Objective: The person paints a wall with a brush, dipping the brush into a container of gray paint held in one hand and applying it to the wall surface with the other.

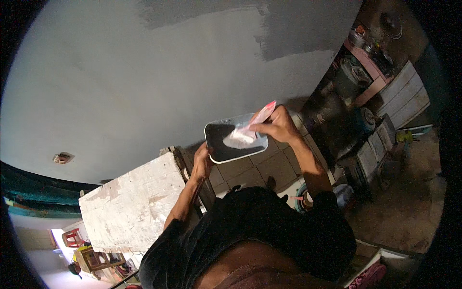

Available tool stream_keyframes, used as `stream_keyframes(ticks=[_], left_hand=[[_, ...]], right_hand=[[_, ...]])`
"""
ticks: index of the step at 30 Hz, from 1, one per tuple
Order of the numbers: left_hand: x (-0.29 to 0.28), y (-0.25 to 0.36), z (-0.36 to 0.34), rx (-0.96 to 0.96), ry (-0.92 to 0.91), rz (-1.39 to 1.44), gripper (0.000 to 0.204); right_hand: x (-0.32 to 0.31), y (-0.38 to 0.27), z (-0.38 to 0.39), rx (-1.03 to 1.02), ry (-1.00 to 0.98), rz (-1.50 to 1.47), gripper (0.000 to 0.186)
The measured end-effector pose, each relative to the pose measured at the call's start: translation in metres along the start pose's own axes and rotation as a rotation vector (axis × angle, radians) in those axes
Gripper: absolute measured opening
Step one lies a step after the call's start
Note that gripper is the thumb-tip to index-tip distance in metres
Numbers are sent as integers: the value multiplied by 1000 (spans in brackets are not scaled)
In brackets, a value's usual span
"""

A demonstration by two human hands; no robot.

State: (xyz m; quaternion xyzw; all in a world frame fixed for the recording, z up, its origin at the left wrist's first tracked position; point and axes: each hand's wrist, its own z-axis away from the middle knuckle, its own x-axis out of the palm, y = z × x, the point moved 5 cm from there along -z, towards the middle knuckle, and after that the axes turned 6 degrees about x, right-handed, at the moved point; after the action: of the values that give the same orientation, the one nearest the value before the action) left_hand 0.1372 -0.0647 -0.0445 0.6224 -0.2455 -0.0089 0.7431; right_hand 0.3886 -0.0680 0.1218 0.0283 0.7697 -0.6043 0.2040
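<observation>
In front of the wall I hold a white-rimmed rectangular tub (236, 159) with rounded corners. My left hand (202, 163) grips its near left corner, the fingers partly hidden behind it. Much of its inside looks dark; whether from paint or shadow I cannot tell. My right hand (280, 127) is closed around what looks like a paintbrush (262, 115) with a pinkish-white handle and red tip. Its pale, broad end points down into the tub, slightly blurred. The grey wall (159, 82) carries darker grey patches with ragged, brushed edges along the top.
Left of me stands a worn, white-smeared table (132, 204). Tiles (240, 173) cover the floor below the tub. A pink shelf (370, 67) with pots, pale boards (404, 96) and other household items crowd the right. A red stool (72, 238) stands far left.
</observation>
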Motion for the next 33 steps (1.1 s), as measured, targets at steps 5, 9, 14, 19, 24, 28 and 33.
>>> stream_keyframes(ticks=[5,9,14,19,24,28,33], left_hand=[[-14,2,19,103,40,-39,80],[-4,22,32,59,128,-78,70],[-40,-1,40,62,155,71,57],[-44,-2,52,148,134,86,58],[-41,2,62,133,159,80,56],[-31,9,63,120,188,97,49],[-36,3,60,138,245,130,49]], right_hand=[[-37,-32,-56,-134,634,-86,18],[-39,-64,-123,-476,811,-350,19],[-30,-82,-163,-611,854,-358,17],[-124,-27,-141,-536,1276,-61,13],[-199,0,-100,-492,1653,-21,12],[-120,-35,-132,-512,1485,140,9],[30,-93,-163,-775,985,113,13]])
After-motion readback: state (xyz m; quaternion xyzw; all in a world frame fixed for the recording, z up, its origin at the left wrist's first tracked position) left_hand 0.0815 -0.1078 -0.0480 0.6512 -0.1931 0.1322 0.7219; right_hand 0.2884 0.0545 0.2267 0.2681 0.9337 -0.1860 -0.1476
